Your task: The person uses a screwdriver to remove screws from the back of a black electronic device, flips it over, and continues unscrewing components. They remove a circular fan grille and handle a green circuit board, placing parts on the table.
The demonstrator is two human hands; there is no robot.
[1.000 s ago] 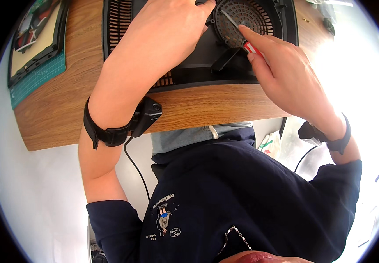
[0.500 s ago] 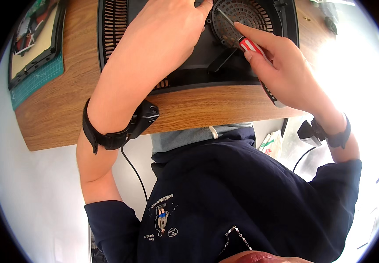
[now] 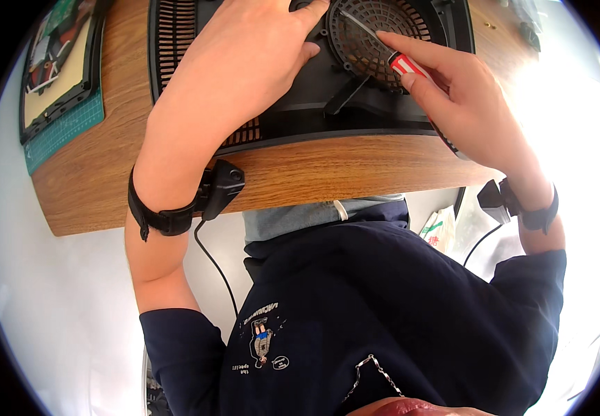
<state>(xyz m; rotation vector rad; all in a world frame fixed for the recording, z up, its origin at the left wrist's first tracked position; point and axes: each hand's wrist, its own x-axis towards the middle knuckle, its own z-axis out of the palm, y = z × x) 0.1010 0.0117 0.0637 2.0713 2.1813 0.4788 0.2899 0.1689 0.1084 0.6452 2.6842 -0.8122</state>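
Observation:
A black plastic shell (image 3: 286, 123) lies in front of me, its far side cut off by the picture's upper edge. Slotted vents (image 3: 175, 41) line its left side, and a round grille (image 3: 373, 64) sits right of its middle. My right hand (image 3: 470, 100) is closed round the red-and-white handle of a screwdriver (image 3: 404, 64). The metal shaft points up and left across the grille; whether its tip touches anything, I cannot tell. Over the shell's left part is my left hand (image 3: 258, 59), thumb and index finger apart; the other fingers are hidden or out of the picture.
The shell rests on a wooden table (image 3: 314, 170), near its front edge. At far left, a black frame (image 3: 57, 97) holding electronic parts overlaps a green cutting mat (image 3: 71, 135). Small brass-coloured pieces (image 3: 489, 25) lie at upper right. Cabled devices (image 3: 225, 184) are strapped to both wrists.
My left thumb has come apart from the hand and shows beside the index finger. The right hand and screwdriver have shifted slightly right, with the shaft still over the grille.

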